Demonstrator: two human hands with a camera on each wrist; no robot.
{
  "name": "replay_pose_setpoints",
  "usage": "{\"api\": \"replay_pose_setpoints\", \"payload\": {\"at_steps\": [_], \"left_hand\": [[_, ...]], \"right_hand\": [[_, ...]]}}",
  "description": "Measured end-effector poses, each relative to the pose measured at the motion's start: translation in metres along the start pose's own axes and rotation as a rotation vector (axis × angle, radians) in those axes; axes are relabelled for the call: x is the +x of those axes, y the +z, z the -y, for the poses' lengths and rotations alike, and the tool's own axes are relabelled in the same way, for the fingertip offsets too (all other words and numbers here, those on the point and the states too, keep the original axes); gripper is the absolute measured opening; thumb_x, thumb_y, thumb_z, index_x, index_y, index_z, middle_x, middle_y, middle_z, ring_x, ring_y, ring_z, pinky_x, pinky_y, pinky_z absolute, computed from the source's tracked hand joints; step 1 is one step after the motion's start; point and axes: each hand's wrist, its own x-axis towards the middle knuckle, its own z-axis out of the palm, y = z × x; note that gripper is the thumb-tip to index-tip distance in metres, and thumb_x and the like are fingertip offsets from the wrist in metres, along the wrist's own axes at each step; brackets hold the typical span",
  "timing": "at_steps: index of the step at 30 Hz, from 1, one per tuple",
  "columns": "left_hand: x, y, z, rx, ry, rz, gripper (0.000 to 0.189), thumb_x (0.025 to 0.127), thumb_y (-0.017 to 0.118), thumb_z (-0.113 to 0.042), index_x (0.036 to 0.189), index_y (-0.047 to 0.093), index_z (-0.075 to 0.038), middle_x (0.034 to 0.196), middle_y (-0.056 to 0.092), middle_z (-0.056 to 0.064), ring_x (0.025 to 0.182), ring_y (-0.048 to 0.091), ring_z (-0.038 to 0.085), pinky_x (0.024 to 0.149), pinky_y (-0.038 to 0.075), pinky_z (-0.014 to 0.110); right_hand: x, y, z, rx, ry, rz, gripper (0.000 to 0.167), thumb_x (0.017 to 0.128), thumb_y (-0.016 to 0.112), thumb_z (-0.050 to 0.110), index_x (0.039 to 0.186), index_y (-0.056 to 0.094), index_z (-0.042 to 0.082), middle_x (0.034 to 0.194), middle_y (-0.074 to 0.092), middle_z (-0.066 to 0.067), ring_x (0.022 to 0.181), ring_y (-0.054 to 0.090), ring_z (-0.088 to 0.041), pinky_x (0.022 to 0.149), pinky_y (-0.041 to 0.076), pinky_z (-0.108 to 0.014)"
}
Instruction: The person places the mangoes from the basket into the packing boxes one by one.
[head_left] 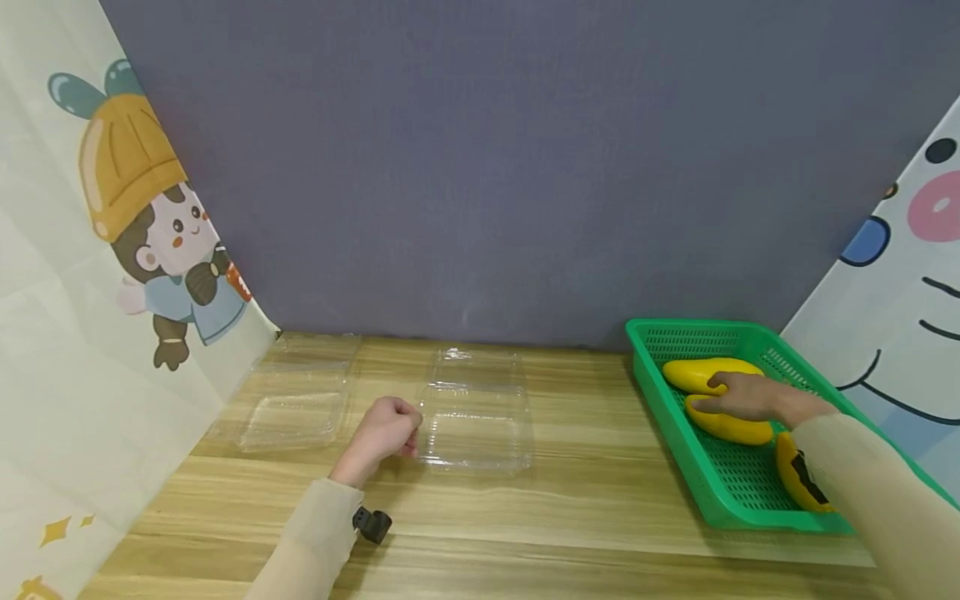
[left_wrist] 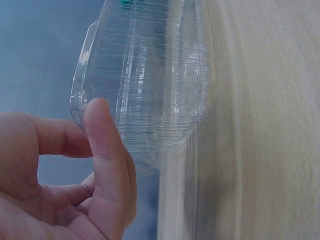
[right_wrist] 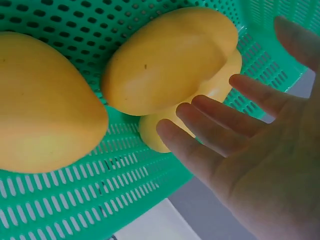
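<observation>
My left hand (head_left: 386, 429) is at the left edge of a clear plastic clamshell box (head_left: 480, 433), which lies with its lid folded back on the table. In the left wrist view, thumb and index finger pinch the box's rim. My right hand (head_left: 742, 393) reaches into a green plastic basket (head_left: 675, 458), its fingers spread over the middle mango (head_left: 727, 429). Behind that lies another yellow mango (head_left: 693, 372); a third mango (head_left: 795, 471) sits nearer, partly hidden by the sleeve. In the right wrist view the fingers are extended, fingertips close to a mango (right_wrist: 165, 65).
A second clear clamshell box (head_left: 292, 417), also opened, lies on the left of the wooden table (head_left: 585, 500). A grey panel (head_left: 487, 167) rises behind the table. Printed cartoon sheets flank both sides.
</observation>
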Motion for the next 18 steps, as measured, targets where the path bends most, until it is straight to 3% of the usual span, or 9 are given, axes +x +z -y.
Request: {"api": "replay_pose_setpoints", "payload": {"at_steps": [13,18], "left_hand": [[0.001,0.0,0.0,-0.019,0.002,0.005,0.021,0.09,0.05,-0.006,0.103,0.056,0.01,0.077,0.059,0.021,0.057,0.059,0.025,0.057,0.056,0.037],[0.0,0.0,0.0,-0.012,0.005,0.006,0.021,0.09,0.05,-0.006,0.103,0.056,0.01,0.076,0.059,0.021,0.057,0.06,0.025,0.058,0.056,0.037]], "right_hand": [[-0.001,0.001,-0.017,0.167,0.002,0.046,0.084,0.089,0.05,0.056,0.136,0.033,-0.013,0.136,0.024,-0.043,0.115,0.036,-0.058,0.081,0.043,-0.059],[-0.003,0.0,-0.024,0.279,0.051,0.11,0.087,0.09,0.049,0.055,0.139,0.025,-0.013,0.136,0.019,-0.045,0.115,0.035,-0.059,0.075,0.049,-0.055]]}}
